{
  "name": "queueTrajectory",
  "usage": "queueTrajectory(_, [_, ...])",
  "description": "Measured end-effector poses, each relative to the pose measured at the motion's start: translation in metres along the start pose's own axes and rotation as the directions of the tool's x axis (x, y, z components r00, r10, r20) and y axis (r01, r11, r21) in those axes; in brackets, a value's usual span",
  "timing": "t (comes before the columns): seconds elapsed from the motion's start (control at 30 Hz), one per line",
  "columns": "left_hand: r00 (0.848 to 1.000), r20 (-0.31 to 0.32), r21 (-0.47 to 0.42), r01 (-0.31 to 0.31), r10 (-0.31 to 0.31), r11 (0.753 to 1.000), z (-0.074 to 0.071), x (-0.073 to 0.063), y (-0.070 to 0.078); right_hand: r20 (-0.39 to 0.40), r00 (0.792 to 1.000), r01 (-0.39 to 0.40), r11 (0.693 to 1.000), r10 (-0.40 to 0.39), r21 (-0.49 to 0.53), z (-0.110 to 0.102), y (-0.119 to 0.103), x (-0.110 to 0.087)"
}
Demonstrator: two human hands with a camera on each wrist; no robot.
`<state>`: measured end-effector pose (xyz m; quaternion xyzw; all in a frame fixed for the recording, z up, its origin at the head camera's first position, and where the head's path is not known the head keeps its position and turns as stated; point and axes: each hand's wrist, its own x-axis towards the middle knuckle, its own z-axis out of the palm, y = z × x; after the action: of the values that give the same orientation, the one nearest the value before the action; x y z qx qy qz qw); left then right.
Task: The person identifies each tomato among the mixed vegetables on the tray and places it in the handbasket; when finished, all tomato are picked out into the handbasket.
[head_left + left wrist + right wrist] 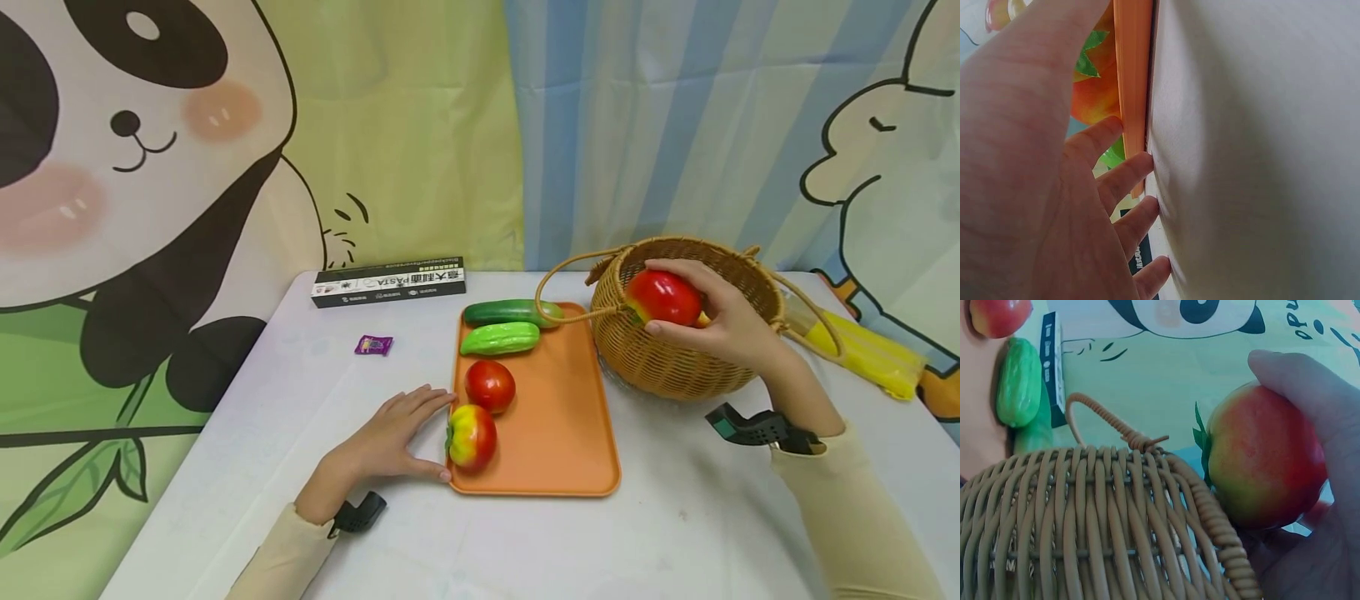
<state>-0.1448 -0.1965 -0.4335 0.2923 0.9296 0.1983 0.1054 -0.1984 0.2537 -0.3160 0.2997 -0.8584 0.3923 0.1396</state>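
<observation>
My right hand [726, 323] grips a red and yellow-green tomato [666, 298] at the mouth of the wicker basket [660, 367]. In the right wrist view, this tomato [1266, 456] shows green leaves and sits beside the basket's rim [1225, 537]. My left hand [386, 437] lies with fingers spread at the left edge of the orange tray [558, 417]. Its fingertips [1141, 164] are right at the tray's side in the left wrist view. On the tray are a red tomato [490, 385], a red-and-yellow tomato [474, 439], a dark green cucumber [498, 312] and a light green, ridged cucumber [501, 338].
A black-and-white pasta box [388, 283] lies at the back left, with a small purple wrapped sweet [373, 345] in front. A yellow package [873, 354] lies right of the basket. The basket's handle [551, 287] reaches over the tray's back. Printed curtains [420, 125] hang behind.
</observation>
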Motion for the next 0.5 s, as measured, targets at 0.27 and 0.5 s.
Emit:
queueTrajectory(0.27, [1.000,0.005,-0.006,0.003,-0.003,1.000,-0.0008,-0.0005,0.0008,-0.028,0.996,-0.085,0.996,0.085,0.019,-0.0025,0.0074,0.0012])
queueTrajectory(0.5, [1.000,-0.006,-0.007,-0.006,0.006,1.000,0.0007,0.0000,-0.0002,-0.021,0.983,-0.185,0.982,0.184,-0.044,-0.0039,0.0104,0.0035])
